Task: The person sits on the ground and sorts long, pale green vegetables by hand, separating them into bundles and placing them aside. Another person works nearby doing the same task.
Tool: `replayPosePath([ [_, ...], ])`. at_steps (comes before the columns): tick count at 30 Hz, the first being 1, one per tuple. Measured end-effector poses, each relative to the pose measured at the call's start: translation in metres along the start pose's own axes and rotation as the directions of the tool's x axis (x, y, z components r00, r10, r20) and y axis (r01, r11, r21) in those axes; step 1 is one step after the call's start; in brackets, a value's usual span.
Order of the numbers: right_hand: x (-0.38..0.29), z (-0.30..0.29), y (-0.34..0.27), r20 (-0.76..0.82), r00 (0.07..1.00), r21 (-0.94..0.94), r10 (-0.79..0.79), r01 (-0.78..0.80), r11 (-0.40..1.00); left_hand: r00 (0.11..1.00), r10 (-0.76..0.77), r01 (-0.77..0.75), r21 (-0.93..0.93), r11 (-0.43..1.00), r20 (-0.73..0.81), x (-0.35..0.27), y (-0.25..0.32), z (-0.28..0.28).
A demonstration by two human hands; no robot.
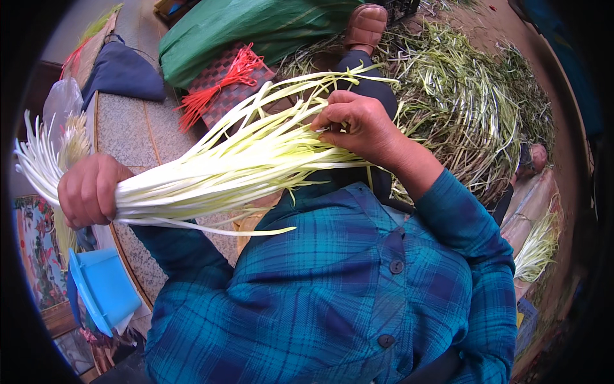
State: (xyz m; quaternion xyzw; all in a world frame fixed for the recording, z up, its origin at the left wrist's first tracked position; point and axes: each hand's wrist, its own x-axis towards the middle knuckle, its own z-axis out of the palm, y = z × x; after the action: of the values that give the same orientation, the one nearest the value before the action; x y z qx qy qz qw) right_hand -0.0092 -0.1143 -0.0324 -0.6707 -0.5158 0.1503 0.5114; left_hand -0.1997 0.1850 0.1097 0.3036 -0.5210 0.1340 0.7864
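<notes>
My left hand [93, 189] is closed round a thick bunch of blanched chives [230, 173], gripping the white stems near their lower ends. The stem ends stick out to the left of my fist, and the pale yellow-green leaves fan out to the right across my lap. One stray leaf hangs beneath the bunch. Towards the leaf end, my right hand [360, 125] pinches at the tips between thumb and forefinger. A small pale bit shows between those fingertips; the exact leaf they hold is partly hidden.
A large heap of untrimmed chives [460, 105] lies on the ground at right, beside my legs. Red plastic ties [225, 84] rest on a woven surface [225, 105] near a green sack [249, 33]. A blue plastic container [105, 288] is at left; another small bunch [537, 247] lies far right.
</notes>
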Motion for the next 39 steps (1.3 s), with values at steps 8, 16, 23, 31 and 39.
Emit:
replayPosePath([
  [8,0.002,0.015,-0.001,-0.039,0.991,0.211,0.131,-0.120,0.970,0.996,0.011,-0.008,0.035,0.999,-0.089,-0.004,0.003,0.000],
  [16,-0.017,-0.005,-0.001,0.004,0.891,0.661,0.454,-0.343,0.668,0.987,0.061,-0.052,0.065,0.997,-0.146,-0.002,0.007,0.001],
  [23,-0.086,-0.085,0.023,-0.390,0.723,0.787,0.570,-0.059,0.614,0.979,-0.084,0.082,0.017,0.996,0.185,0.073,0.011,-0.006],
  [31,-0.246,-0.113,0.018,-0.557,0.524,0.595,0.645,-0.290,0.750,0.830,-0.041,0.175,-0.189,0.966,0.556,0.231,-0.076,-0.015],
  [39,-0.388,-0.097,-0.024,-0.757,0.467,-0.102,0.456,-0.774,0.624,0.688,-0.108,0.299,-0.145,0.943,0.717,0.277,-0.181,0.003],
])
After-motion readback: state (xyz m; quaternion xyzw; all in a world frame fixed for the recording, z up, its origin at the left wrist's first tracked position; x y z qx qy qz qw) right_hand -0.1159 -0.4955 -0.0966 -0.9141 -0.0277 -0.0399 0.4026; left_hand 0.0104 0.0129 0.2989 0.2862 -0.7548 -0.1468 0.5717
